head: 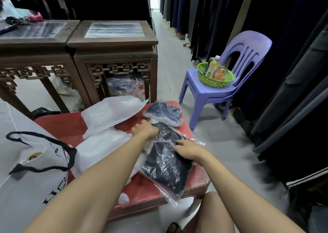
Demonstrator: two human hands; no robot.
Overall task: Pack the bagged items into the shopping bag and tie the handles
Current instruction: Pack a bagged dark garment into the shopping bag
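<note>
Dark navy folded garment in a clear plastic bag (165, 163) lies slantwise on the near right part of a low red plastic desk (60, 124), its near corner hanging over the desk's front edge. The left hand (145, 130) sits at the package's far end, fingers fairly straight and spread, reaching onto the red top; its thumb is hidden, so I cannot tell whether it catches the film. The right hand (188, 150) rests on top of the package near its right edge, fingers curled down, tips pinching the crinkled film.

Just beyond the left hand a smaller bagged navy garment (165, 113) lies at the desk's far right corner, touching the large package's far end. To its left a flat white shopping bag (111, 113) lies across the far side of the desk, and a second, crumpled white bag (102, 145) lies under the left forearm. At the left edge a white printed tote with black strap handles (71, 155) lies on a pale surface.

Behind the desk stand two carved dark wooden side tables (113, 43), with more plastic-wrapped goods (124, 84) under the right one. To the right a lilac plastic chair (248, 46) carries a green mesh basket (215, 81) of bottles (212, 66). Dark hanging garments (292, 55) line the right side.
</note>
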